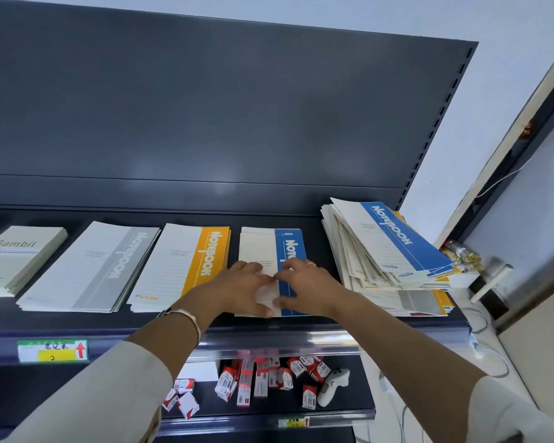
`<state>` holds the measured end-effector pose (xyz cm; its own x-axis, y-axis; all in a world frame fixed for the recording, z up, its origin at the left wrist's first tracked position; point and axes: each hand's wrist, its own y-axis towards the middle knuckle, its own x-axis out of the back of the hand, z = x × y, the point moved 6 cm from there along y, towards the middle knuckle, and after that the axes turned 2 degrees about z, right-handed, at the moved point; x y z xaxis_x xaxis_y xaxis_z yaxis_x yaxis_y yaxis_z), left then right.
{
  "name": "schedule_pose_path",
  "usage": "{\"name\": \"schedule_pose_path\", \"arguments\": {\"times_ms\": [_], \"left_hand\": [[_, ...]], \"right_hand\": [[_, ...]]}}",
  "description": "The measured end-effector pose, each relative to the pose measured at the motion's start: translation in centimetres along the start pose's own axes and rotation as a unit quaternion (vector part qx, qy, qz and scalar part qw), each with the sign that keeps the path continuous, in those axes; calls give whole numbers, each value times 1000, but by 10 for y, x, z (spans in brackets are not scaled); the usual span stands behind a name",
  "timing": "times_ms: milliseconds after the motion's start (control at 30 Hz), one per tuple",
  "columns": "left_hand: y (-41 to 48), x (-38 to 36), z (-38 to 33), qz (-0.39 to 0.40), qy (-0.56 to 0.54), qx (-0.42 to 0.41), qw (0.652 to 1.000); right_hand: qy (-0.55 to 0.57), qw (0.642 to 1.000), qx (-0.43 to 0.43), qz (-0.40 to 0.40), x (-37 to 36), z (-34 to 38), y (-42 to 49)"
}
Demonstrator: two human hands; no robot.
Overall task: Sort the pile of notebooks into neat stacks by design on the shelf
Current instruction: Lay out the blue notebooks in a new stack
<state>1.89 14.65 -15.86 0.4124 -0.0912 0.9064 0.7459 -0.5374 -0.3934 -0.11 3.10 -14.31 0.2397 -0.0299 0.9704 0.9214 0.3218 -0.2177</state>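
Observation:
On the dark shelf (205, 318) lie stacks of notebooks. From left: a cream "Gambit" stack (16, 257), a grey-striped stack (90, 266), an orange-striped stack (186, 263) and a blue-striped stack (269, 244). My left hand (240, 287) and my right hand (304, 286) both rest flat on the blue stack's near half, fingers spread, thumbs at its front edge. At the right sits a messy pile of mixed notebooks (387, 251), a blue-striped one on top, orange and grey ones below.
The shelf's front rail carries a green and yellow price label (52, 350). On the lower shelf lie several small red and white boxes (256, 378) and a white controller (333, 383). A white ledge with clutter (480, 266) stands at the right.

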Motion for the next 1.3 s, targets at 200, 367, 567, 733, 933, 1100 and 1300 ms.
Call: {"name": "schedule_pose_path", "arguments": {"times_ms": [200, 367, 567, 733, 933, 1100, 1300], "left_hand": [[-6, -7, 2, -2, 20, -20, 1000], [-3, 0, 1, -48, 18, -15, 999], [-2, 4, 7, -64, 41, -1, 997], [4, 31, -5, -125, 15, 9, 992], [17, 74, -55, -184, -4, -17, 983], [34, 90, -95, -213, -103, -26, 971], [53, 86, -114, -240, -324, 69, 912]], "right_hand": [[-40, 997, 33, 56, -10, 1, -6], [-42, 998, 33, 36, -6, 1, 0], [-75, 996, 38, 0, 7, 3, 2], [-27, 991, 24, -130, 54, -11, -4], [-9, 980, -33, -194, 93, -66, -36], [4, 991, -106, -85, 77, -129, -66], [25, 998, -56, -34, 68, -129, -83]]}}
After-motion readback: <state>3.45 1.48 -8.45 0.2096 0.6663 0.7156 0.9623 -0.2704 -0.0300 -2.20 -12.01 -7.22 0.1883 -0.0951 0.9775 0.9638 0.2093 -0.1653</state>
